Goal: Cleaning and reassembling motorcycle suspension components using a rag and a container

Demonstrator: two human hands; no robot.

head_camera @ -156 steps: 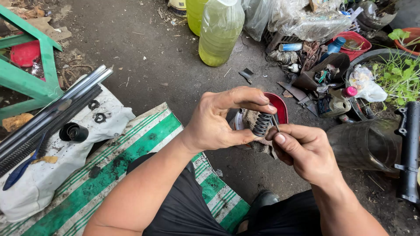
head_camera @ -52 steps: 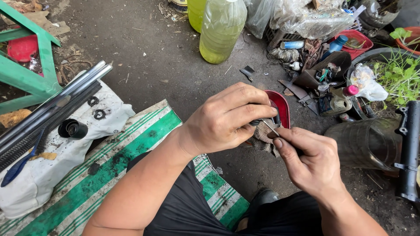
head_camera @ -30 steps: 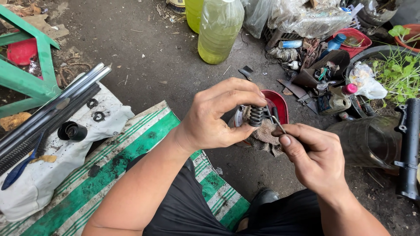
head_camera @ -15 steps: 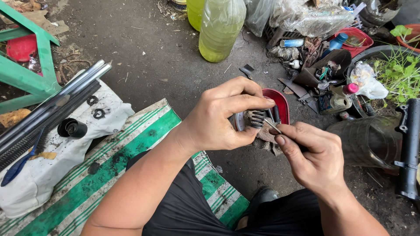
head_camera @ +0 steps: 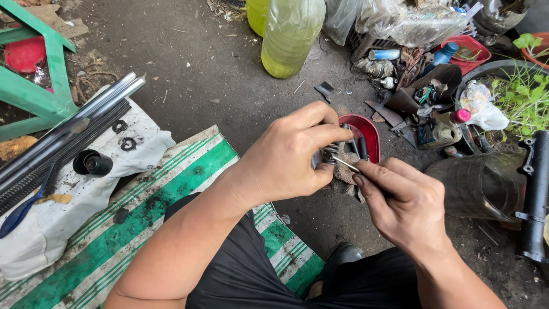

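Note:
My left hand (head_camera: 294, 157) grips a small metal part with a coil spring (head_camera: 329, 153), mostly hidden by the fingers. My right hand (head_camera: 406, 203) pinches a thin metal tool (head_camera: 346, 165) whose tip touches the spring. Both hands hover above a red oval tray (head_camera: 370, 133) on the dirt ground, which holds a few dark rods.
Chrome tubes (head_camera: 68, 131), a long black spring, a black cap (head_camera: 92, 163) and two washers (head_camera: 124, 135) lie on a white cloth at left. A green-striped mat (head_camera: 166, 189) lies under my legs. Yellow-green bottles (head_camera: 290, 34) stand ahead; a cluttered pile (head_camera: 423, 91) and black fork leg (head_camera: 536, 194) lie right.
My left hand has turned the spring part slightly, and my right hand keeps poking the thin tool at it. Both hands stay over the red tray.

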